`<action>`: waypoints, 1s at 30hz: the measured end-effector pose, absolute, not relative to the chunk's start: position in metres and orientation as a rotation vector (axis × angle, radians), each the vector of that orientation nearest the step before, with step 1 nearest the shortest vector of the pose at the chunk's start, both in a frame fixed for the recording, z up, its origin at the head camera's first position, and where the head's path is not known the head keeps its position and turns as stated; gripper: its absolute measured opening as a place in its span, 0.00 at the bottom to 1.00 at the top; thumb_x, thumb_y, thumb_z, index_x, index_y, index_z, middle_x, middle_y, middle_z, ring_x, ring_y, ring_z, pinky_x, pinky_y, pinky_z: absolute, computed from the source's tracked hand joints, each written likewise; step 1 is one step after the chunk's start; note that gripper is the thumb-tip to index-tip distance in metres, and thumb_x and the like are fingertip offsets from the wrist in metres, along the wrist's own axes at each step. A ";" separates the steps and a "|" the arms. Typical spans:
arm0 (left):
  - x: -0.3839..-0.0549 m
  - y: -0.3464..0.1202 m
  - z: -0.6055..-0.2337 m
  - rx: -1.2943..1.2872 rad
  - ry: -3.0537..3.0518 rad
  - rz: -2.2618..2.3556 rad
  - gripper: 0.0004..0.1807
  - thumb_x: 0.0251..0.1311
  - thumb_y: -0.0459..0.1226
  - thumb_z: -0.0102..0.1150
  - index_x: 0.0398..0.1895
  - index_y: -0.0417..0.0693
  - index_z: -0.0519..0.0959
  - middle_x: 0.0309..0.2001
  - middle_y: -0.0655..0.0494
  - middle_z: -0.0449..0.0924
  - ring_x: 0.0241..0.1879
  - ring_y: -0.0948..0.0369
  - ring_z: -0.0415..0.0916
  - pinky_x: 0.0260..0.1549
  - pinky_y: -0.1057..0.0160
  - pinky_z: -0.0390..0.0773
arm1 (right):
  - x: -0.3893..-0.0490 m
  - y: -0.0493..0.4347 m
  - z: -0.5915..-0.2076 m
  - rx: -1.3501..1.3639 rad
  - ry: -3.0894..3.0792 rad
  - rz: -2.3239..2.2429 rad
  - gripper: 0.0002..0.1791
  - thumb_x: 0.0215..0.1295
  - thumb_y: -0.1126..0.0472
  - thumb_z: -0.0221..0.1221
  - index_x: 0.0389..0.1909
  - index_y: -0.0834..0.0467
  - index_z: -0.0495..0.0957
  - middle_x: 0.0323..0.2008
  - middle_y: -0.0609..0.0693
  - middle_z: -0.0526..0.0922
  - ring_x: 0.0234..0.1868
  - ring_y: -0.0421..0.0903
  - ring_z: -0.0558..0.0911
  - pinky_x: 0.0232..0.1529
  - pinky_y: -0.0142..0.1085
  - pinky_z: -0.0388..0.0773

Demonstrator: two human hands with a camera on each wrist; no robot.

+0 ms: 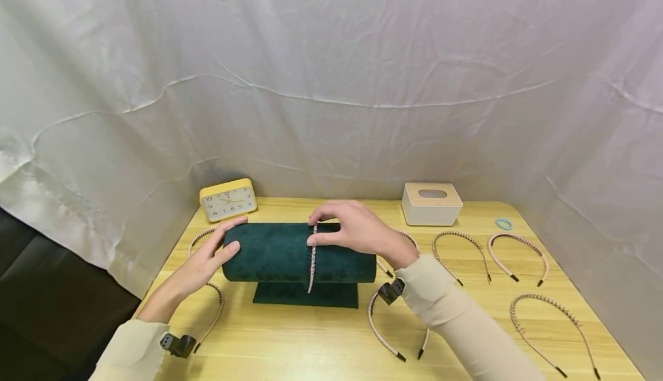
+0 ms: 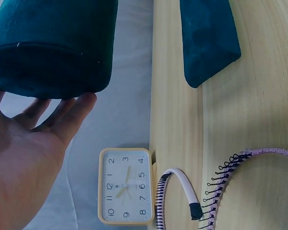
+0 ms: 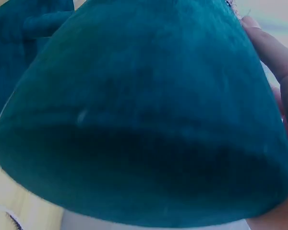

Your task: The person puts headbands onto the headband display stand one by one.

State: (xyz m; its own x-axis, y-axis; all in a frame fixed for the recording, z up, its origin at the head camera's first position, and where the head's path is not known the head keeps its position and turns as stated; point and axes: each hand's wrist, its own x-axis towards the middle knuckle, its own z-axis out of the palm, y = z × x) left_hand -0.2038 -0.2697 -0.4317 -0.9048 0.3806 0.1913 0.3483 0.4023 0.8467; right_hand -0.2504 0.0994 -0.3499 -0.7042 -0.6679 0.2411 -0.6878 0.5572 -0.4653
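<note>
1. Right hand (image 1: 357,228): thumb and fingertips pinch one slim braided headband (image 1: 312,266) near its upper part.
2. Left hand (image 1: 204,263): fingers loosely extended, touching the left end of a dark green velvet roll (image 1: 269,257) without gripping it.
3. The pinched headband lies over the front of the roll, slightly right of its middle, between the hands and nearer the right; its lower tip hangs just past the roll's underside.
4. The roll's right end sticks out beyond the headband, below the right wrist. Its flat base (image 1: 305,296) stands on a wooden table (image 1: 290,341), with tabletop stretching toward the viewer.
5. More headbands lie around both forearms, narrowing the side room; one coiled headband (image 1: 544,297) is near the table's right edge.
6. Along the back edge: a yellow clock (image 1: 228,201) left, a tissue box (image 1: 432,208) right, and a grey curtain (image 1: 331,82) behind. A blue ring (image 1: 504,228) lies at the far right.
</note>
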 end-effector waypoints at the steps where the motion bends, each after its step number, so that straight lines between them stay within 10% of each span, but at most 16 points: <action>1: -0.204 -0.270 -0.432 0.684 2.604 1.558 0.31 0.88 0.40 0.45 0.88 0.57 0.57 0.87 0.45 0.53 0.77 0.78 0.54 0.66 0.82 0.61 | -0.250 0.098 -0.350 1.196 -2.736 0.814 0.21 0.69 0.38 0.72 0.57 0.43 0.88 0.55 0.37 0.89 0.58 0.42 0.86 0.62 0.46 0.83; 30: -0.201 -0.267 -0.431 0.729 2.625 1.555 0.30 0.87 0.39 0.46 0.87 0.60 0.58 0.86 0.44 0.54 0.77 0.78 0.54 0.66 0.82 0.59 | -0.255 0.102 -0.344 1.265 -2.928 0.829 0.29 0.77 0.37 0.62 0.73 0.44 0.80 0.67 0.43 0.85 0.69 0.46 0.82 0.72 0.50 0.77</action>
State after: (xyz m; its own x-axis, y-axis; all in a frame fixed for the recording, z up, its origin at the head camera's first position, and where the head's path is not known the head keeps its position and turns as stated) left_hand -0.2013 -0.2674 -0.4310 -0.8919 0.3913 0.2266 0.3867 0.4003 0.8308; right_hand -0.2551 0.1015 -0.3438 -0.6951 -0.7167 0.0559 -0.6396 0.5810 -0.5034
